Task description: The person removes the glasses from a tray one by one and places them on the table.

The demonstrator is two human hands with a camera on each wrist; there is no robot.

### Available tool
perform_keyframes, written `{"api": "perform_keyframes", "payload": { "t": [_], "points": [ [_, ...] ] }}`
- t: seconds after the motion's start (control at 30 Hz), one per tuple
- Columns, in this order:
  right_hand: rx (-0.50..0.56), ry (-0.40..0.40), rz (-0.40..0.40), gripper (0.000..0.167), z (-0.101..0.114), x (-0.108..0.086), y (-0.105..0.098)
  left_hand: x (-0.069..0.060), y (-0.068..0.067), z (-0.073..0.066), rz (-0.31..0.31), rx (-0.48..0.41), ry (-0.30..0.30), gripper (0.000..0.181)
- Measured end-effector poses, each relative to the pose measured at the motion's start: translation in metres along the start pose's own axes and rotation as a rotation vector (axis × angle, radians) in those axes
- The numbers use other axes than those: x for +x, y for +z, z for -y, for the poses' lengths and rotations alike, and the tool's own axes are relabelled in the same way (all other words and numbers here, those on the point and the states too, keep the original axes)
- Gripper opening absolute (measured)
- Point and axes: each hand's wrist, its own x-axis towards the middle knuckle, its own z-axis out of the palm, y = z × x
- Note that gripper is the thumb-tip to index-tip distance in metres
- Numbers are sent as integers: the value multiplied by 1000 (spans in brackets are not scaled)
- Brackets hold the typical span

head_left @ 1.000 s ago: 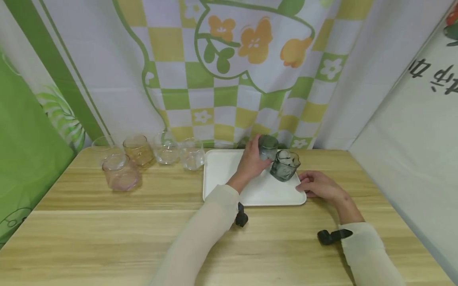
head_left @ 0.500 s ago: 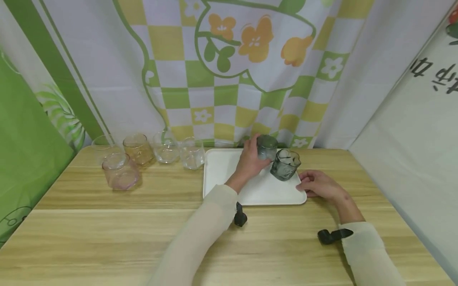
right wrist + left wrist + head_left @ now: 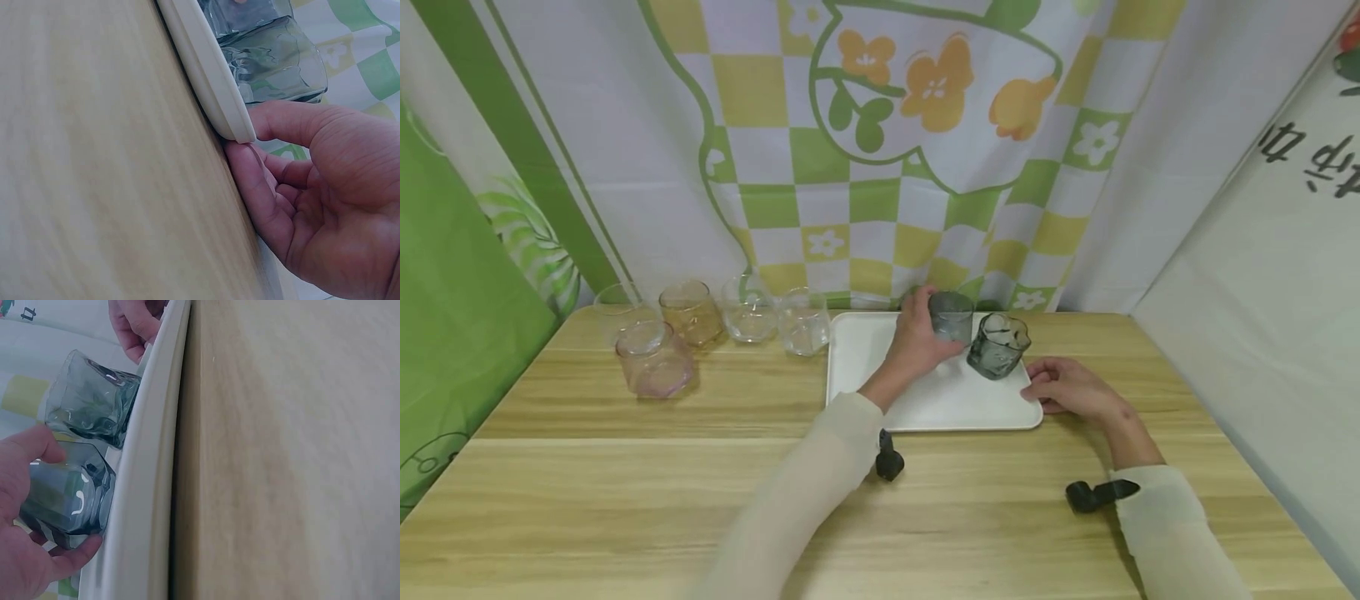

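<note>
My left hand [image 3: 917, 337] grips a smoky grey glass [image 3: 952, 315] from its left side, thumb towards me. In the left wrist view the fingers curl round this glass [image 3: 69, 494], close to the rim of the white tray [image 3: 868, 408]. Whether its base touches the tray cannot be told. A second smoky grey glass [image 3: 997, 348], with wavy walls, stands upright on the tray's right part. At the tray's right front corner my right hand [image 3: 1075, 389] pinches the edge. In the right wrist view the thumb [image 3: 281, 119] lies over the rim and the fingers sit lower against it.
Left of the tray stand several glasses: a pinkish one [image 3: 655, 371] in front, an amber one [image 3: 692, 321], and clear ones such as the faceted glass [image 3: 803, 325] beside the tray. A patterned curtain [image 3: 880, 204] hangs behind the wooden table [image 3: 625, 508].
My left hand has shifted the grey glass slightly left and towards me, opening a small gap from the second glass. The right hand and the tray stay where they were.
</note>
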Motion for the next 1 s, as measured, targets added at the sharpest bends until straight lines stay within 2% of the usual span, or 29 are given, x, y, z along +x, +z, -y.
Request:
{"api": "perform_keyframes", "payload": {
  "t": [0.23,0.47,0.6,0.77,1.0],
  "points": [
    [5,-4,5,44,-1,1,0,-9,-16,3,19,-31,22,93],
    [-8,0,-9,43,-3,2,0,-21,-30,-3,41,-47,57,93],
    [-5,6,-3,43,-2,2,1,-31,-44,-3,89,-73,77,94],
    [-4,12,-2,43,-1,2,0,-45,-63,-3,131,-90,71,93],
    [-2,11,2,42,-4,3,-1,-66,-92,-1,107,-133,59,93]
  ]
}}
